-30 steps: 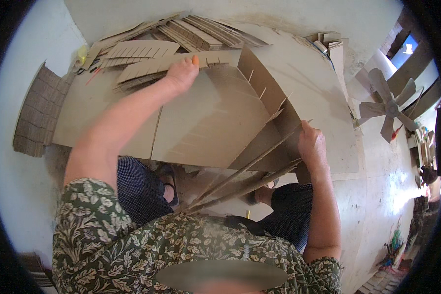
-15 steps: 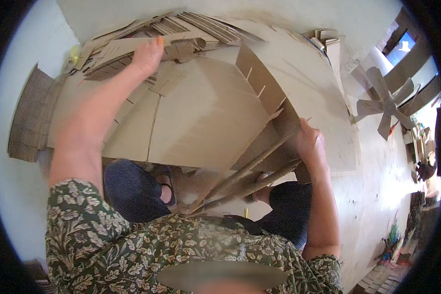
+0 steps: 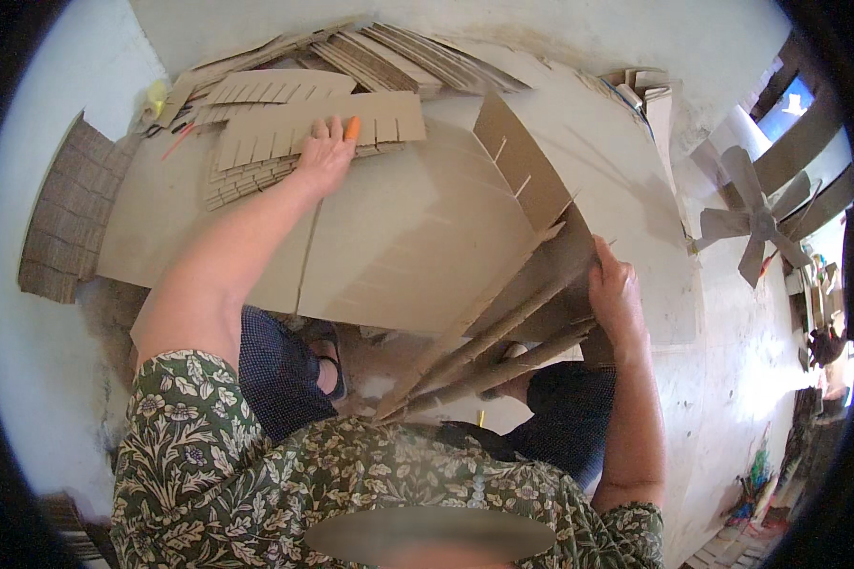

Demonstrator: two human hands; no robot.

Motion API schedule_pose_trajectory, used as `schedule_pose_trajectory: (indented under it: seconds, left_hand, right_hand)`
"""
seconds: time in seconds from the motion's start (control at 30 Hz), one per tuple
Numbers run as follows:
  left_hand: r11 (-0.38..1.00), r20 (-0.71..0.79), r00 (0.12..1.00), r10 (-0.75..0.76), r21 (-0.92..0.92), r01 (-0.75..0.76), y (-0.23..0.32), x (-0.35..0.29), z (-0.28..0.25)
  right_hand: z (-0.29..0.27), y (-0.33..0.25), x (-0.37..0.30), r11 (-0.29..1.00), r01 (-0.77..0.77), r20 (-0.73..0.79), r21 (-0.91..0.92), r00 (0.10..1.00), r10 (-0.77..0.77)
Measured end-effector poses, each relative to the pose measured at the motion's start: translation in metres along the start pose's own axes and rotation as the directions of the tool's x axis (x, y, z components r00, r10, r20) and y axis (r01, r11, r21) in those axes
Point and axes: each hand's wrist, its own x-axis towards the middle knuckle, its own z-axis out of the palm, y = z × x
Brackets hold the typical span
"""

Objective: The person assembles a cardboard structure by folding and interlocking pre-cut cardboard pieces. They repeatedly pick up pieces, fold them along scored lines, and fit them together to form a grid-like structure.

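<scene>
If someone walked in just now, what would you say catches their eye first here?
Probably the left hand, stretched forward and pressed flat on a stack of slotted cardboard strips at the far side of a big cardboard sheet. Next, the right hand gripping upright interlocked cardboard dividers near the lap.

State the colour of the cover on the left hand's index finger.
Bright orange finger cover on the left hand, clearest in the head view.

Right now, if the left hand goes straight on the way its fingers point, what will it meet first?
The left hand lies on a slotted cardboard strip, fingers pointing away. Straight on, it would probably meet the stacked cardboard pieces by the wall, though depth is unclear.
</scene>
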Motion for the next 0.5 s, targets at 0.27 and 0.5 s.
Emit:
schedule_pose_trajectory:
  seconds: [0.27, 0.5]
  left_hand:
    - [0.999, -0.059, 0.998, -0.021, -0.041, 0.019, -0.054, 0.032, -0.076]
    - [0.974, 0.148, 0.967, -0.207, -0.067, 0.219, -0.08, 0.03, -0.037]
  right_hand:
    - [0.002, 0.013, -0.006, 0.999, -0.03, -0.015, -0.012, 0.999, 0.029]
    - [0.004, 0.014, -0.001, 1.0, 0.019, -0.021, -0.008, 1.0, -0.019]
